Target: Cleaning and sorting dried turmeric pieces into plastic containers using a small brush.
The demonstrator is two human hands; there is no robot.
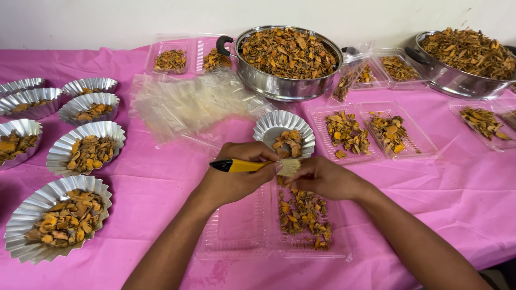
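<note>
Brush (pixel 252 165) held level by left hand (pixel 236 174).

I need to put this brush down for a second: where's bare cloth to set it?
Bare pink cloth lies right of the right hand, below the clear trays. Another strip runs between the foil cups and the left hand, below the plastic bags. The back row around the steel pots is crowded.

Clear plastic bags (pixel 193 104) piled beside steel pot (pixel 287 59).
</note>
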